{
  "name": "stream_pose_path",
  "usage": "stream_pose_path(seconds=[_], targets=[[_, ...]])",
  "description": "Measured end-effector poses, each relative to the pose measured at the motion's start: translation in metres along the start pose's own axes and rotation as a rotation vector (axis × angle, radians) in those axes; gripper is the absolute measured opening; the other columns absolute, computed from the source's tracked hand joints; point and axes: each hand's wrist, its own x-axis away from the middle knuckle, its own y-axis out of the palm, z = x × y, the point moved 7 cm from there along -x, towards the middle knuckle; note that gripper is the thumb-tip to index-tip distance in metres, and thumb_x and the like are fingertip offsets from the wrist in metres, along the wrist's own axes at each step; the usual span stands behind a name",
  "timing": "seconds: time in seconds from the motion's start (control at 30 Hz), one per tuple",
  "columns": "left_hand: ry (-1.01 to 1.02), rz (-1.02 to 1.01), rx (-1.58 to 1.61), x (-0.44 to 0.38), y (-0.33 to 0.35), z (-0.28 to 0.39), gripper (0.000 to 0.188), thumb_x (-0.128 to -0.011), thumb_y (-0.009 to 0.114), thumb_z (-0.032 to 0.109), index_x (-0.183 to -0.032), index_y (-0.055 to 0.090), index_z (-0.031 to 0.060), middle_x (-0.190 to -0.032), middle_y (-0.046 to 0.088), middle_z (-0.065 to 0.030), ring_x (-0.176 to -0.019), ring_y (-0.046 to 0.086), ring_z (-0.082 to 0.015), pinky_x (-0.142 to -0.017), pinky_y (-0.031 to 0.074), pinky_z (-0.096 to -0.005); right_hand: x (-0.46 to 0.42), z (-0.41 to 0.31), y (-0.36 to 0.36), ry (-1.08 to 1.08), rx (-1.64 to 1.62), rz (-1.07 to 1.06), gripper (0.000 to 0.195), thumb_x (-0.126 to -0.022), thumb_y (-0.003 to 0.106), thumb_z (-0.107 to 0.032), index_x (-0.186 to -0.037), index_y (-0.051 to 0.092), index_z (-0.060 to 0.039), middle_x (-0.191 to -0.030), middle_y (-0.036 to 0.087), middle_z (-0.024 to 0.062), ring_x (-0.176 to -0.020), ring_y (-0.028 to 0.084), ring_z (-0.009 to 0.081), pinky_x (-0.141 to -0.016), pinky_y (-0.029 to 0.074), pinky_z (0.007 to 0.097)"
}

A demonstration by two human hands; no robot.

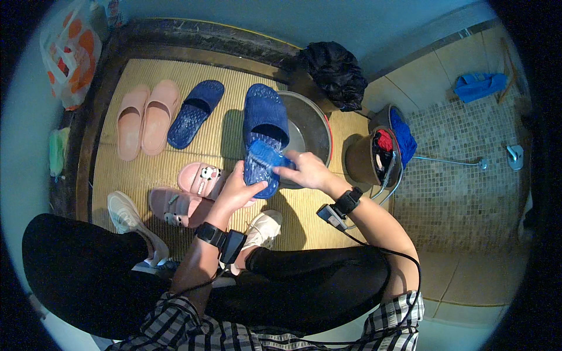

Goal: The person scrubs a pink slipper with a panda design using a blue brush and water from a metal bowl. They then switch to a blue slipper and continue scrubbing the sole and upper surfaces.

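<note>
A dark blue slide slipper point(266, 112) is gripped at its heel end by my left hand point(236, 191), thumb on top of the sole. My right hand point(308, 169) holds a blue scrubbing brush point(268, 154), its bristles against the slipper's wet, whitish-flecked footbed. Partly behind the slipper stands a round dark basin point(314, 118) with a red rim edge. The matching blue slipper point(195, 115) lies on the ribbed mat to the left. Two pink slippers with panda figures, one farther point(193, 177) and one nearer point(180, 206), rest beside my left hand, which partly covers them.
Plain pink slippers point(145, 118) lie at the mat's left. Right of the basin, a brown bucket point(363, 160) holds cloth and a shower hose; another bucket with blue cloth point(403, 136) adjoins it. A black bag-lined bin point(333, 77) stands behind. Cables trail from both wrist devices.
</note>
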Motion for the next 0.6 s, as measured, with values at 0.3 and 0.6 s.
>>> stream_pose_path(seconds=[0.3,0.6], targets=[[-0.214,-0.191,0.092,0.001,0.008,-0.002,0.058,-0.080,0.067,0.006,-0.129,0.037,0.0069,-0.106,0.057,-0.0082,-0.084,0.061,-0.0174,-0.051,0.057,-0.0307,0.011,-0.009,0.012,-0.097,0.554,0.140,0.056,-0.087,0.047,-0.056,-0.076,0.053,-0.0015,-0.051,0.058,0.0154,-0.046,0.060,0.0319,-0.043,0.048,0.0398],[-0.022,-0.090,0.143,-0.004,0.005,-0.006,0.043,-0.080,0.067,0.012,-0.117,0.048,-0.0009,-0.101,0.061,-0.0108,-0.085,0.060,-0.0154,-0.066,0.051,-0.0279,0.011,-0.034,0.028,-0.115,0.542,0.089,0.059,-0.090,0.039,-0.057,-0.080,0.052,-0.0004,-0.054,0.059,0.0159,-0.049,0.062,0.0297,-0.045,0.049,0.0392]])
